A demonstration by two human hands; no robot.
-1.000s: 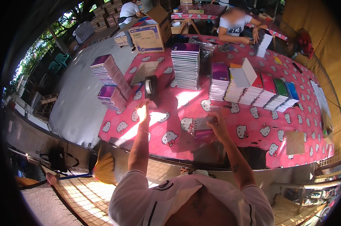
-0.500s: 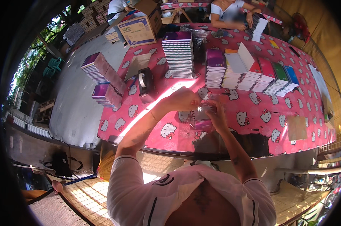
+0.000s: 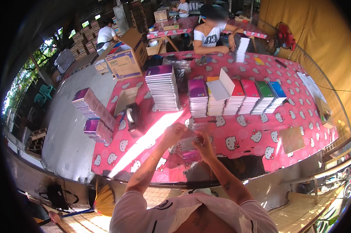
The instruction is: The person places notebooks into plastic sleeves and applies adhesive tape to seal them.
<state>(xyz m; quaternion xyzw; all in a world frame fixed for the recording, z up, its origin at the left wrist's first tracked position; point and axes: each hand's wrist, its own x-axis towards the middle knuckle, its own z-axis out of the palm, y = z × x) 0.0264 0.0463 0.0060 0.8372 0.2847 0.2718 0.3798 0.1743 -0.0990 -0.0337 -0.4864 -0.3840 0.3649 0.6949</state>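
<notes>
A spiral notebook with a purple part point(image 3: 191, 155) lies on the pink table in front of me, in what looks like clear plastic. Above its left corner is my left hand point(image 3: 174, 134), fingers curled closed around something too small to make out. Over its right side my right hand point(image 3: 203, 145) pinches shiny clear plastic film point(image 3: 199, 127) that shows between the two hands. The film is smeared by motion, so its edges are unclear. Both hands partly cover the notebook.
Tall notebook stack point(image 3: 162, 89) and a row of coloured notebook stacks point(image 3: 229, 97) stand beyond my hands. Left are a black tape dispenser point(image 3: 134, 118) and more stacks point(image 3: 92, 106). An open carton point(image 3: 125, 64) stands behind. Across the table, a person point(image 3: 212, 35) handles notebooks point(image 3: 242, 49).
The view has tilted up, bringing more of the background in. Both hands stay close together over the notebook, and the left has drawn slightly away from the right.
</notes>
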